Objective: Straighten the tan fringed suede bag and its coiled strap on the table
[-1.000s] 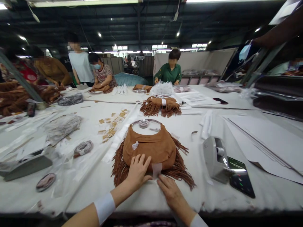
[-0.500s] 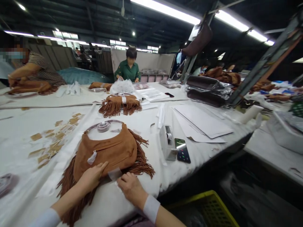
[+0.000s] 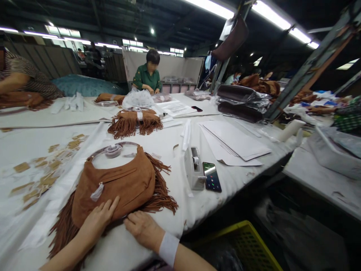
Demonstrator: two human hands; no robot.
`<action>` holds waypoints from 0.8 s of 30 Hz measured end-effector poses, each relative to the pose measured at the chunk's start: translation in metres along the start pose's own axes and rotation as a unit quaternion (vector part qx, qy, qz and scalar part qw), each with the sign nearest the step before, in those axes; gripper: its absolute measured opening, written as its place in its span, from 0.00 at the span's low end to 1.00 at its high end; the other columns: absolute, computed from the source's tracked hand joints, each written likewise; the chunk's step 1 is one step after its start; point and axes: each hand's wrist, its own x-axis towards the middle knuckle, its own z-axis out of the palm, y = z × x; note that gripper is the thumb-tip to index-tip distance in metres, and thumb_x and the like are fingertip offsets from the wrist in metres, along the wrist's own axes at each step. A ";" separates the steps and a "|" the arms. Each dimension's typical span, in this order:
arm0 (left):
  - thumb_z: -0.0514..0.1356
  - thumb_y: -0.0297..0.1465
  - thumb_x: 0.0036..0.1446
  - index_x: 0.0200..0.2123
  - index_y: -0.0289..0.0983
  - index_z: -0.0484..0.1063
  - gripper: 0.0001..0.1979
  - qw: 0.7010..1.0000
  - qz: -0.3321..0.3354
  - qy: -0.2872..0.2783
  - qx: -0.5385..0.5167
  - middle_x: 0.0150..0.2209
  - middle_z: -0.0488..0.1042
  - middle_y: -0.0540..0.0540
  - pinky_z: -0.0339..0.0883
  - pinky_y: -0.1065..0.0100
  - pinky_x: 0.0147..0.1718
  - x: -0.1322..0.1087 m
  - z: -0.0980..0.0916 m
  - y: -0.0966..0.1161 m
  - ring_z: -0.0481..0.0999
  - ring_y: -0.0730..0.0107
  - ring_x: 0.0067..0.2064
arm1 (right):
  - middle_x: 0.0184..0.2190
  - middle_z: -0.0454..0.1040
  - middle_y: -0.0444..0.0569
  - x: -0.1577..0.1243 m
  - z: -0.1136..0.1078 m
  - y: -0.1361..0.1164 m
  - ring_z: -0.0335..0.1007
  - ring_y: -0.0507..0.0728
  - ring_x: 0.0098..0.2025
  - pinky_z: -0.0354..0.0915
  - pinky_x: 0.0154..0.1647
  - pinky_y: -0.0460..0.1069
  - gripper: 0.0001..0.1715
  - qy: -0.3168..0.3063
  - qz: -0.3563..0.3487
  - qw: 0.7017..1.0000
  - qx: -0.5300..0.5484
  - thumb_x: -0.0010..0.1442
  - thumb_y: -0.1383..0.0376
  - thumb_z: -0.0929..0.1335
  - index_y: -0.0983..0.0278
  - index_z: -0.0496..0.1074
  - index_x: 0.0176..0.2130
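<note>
A brown suede bag (image 3: 113,184) with long fringe on both sides lies on the white-covered table, its handle toward the far side. A wrapped zipper pull (image 3: 97,192) shows on its front. My left hand (image 3: 98,216) rests on the bag's lower front, fingers somewhat spread. At the bag's bottom edge is my right hand (image 3: 143,227), its fingers curled together; what they hold, if anything, is hidden. The tape dispenser (image 3: 194,169) stands right of the bag, beside a phone (image 3: 212,177).
Farther back lies another fringed bag (image 3: 135,122). Tags (image 3: 53,165) are scattered at left, and white sheets (image 3: 237,141) lie at right. A yellow crate (image 3: 248,241) sits below the table edge. A person in green (image 3: 148,77) works across the table.
The view has shifted, so most things sit farther left. The clear strip formerly between my hands at the bag's lower edge is no longer visible. My left hand's fingers have spread on the bag.
</note>
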 end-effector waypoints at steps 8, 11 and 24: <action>0.49 0.16 0.52 0.62 0.35 0.58 0.32 0.996 0.009 -0.059 -0.062 0.45 0.75 0.37 0.69 0.61 0.48 0.016 -0.059 -0.018 0.76 0.58 0.49 | 0.57 0.68 0.59 0.014 0.031 -0.015 0.64 0.63 0.58 0.65 0.58 0.61 0.20 0.018 -0.083 0.993 0.085 0.65 0.67 0.66 0.69 0.66 0.55; 0.53 0.17 0.51 0.59 0.36 0.61 0.31 0.994 0.023 -0.071 -0.079 0.44 0.77 0.39 0.68 0.62 0.49 0.031 -0.069 -0.035 0.75 0.57 0.49 | 0.61 0.62 0.63 0.017 0.040 -0.019 0.55 0.65 0.64 0.59 0.63 0.63 0.22 0.022 -0.089 0.991 0.100 0.65 0.69 0.65 0.71 0.64 0.57; 0.58 0.22 0.48 0.48 0.38 0.72 0.22 0.981 0.081 -0.066 -0.163 0.42 0.78 0.43 0.68 0.66 0.43 0.052 -0.098 -0.054 0.77 0.60 0.41 | 0.63 0.60 0.59 0.016 0.033 -0.044 0.54 0.65 0.65 0.57 0.63 0.63 0.27 -0.011 -0.018 0.998 0.064 0.68 0.62 0.61 0.68 0.59 0.62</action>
